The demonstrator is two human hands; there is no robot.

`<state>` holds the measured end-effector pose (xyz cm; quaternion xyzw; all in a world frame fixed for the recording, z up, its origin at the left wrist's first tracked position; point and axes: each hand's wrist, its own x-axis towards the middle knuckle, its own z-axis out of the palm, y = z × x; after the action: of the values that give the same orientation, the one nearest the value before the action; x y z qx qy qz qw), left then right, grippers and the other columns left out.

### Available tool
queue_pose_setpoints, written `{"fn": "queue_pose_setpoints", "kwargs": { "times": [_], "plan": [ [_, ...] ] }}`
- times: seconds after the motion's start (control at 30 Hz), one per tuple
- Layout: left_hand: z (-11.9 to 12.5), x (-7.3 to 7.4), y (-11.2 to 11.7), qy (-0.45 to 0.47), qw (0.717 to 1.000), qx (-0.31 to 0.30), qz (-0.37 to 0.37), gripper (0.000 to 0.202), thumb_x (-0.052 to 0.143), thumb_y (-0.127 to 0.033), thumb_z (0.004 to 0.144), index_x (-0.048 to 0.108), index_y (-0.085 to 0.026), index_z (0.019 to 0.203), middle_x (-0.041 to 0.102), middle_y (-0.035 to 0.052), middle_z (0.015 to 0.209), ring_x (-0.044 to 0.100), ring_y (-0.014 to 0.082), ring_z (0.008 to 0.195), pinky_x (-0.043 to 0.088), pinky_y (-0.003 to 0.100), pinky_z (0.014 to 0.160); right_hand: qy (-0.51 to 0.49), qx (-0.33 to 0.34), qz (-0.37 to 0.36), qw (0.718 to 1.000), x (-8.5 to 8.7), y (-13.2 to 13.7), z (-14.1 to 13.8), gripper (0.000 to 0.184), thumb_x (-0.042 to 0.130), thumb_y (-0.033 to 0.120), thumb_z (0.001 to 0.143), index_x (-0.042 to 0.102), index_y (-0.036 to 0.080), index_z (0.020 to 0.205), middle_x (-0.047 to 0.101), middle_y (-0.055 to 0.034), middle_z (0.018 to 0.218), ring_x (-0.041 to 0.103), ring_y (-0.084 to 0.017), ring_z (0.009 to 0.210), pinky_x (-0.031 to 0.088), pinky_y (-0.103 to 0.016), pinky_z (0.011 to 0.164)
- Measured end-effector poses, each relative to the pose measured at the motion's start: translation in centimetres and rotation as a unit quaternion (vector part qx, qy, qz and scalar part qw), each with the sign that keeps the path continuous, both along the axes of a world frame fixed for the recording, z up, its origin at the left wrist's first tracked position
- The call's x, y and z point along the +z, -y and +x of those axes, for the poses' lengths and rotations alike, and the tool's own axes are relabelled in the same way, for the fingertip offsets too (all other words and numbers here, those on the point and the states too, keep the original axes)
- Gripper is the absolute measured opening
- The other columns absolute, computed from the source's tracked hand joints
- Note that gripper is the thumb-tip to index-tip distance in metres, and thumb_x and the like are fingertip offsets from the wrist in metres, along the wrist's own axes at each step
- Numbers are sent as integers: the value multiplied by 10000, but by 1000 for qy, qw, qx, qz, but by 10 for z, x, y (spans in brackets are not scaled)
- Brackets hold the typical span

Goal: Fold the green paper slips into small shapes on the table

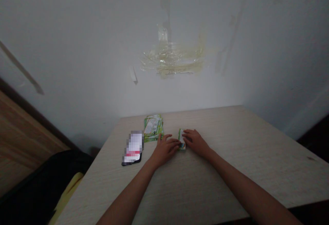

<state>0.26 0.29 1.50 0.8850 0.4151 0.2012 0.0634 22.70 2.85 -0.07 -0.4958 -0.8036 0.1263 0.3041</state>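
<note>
A pale wood-grain table [257, 160] reaches back to a grey-white wall [77, 39], with 1 dark mark [310, 158] near its right edge. On the table's left side lies 1 flat, dark-edged, phone-like object [133, 147], its face pixelated apart from a reddish band. Shiny, yellowed tape [177, 60] clings to the wall, 1 small pale scrap [133, 75] to its lower left. Left of the table are brown wooden panelling [20, 129], black fabric [43, 180] and a yellow cloth [69, 190].
</note>
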Motion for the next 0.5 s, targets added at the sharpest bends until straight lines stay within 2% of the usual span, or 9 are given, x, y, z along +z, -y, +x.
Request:
{"fn": "queue_pose_setpoints", "kwargs": {
  "times": [0.1, 0.23, 0.3, 0.43, 0.5],
  "plan": [
    [0, -1, 0, 1, 1000, 7, 3, 337, 410, -432, 950, 598, -381, 1225, 641, -22, 1251, 381, 260, 1314, 96, 599, 1132, 2, 14, -23, 1000, -1, 0, 1, 326, 507, 318, 906, 636, 235, 1193, 559, -104, 1351, 476, -232, 1285, 180, -559, 1129],
    [1, -3, -1, -4, 1000, 19, 8, 336, 418, -415, 949, 599, -373, 1228, 627, -7, 1275, 362, 267, 1332, 101, 610, 1127, -5, 24, -25, 999, -1, 2, 1, 326, 494, 292, 912, 615, 233, 1209, 528, -105, 1383, 443, -230, 1316, 182, -572, 1127],
    [1, -4, -1, -11, 1000, 20, 11, 324, 422, -399, 948, 598, -389, 1221, 623, -19, 1282, 353, 271, 1342, 101, 625, 1119, -12, 28, -12, 999, 0, 3, 1, 299, 504, 275, 908, 636, 228, 1172, 534, -104, 1374, 458, -231, 1300, 224, -552, 1123],
    [1, -4, -1, -20, 999, 22, 29, 301, 457, -390, 934, 614, -397, 1190, 631, -32, 1271, 363, 271, 1339, 131, 625, 1111, -36, 29, 31, 998, 1, 2, 0, 225, 555, 247, 883, 698, 205, 1051, 601, -113, 1251, 548, -215, 1172, 402, -426, 1039],
    [1, -4, -1, -19, 999, 20, 34, 292, 468, -380, 929, 625, -390, 1176, 639, -28, 1256, 379, 265, 1326, 140, 612, 1116, -35, 32, 40, 998, 0, 0, 0, 211, 562, 242, 880, 711, 207, 1025, 626, -106, 1193, 573, -211, 1120, 431, -404, 1009]
  ]
}}
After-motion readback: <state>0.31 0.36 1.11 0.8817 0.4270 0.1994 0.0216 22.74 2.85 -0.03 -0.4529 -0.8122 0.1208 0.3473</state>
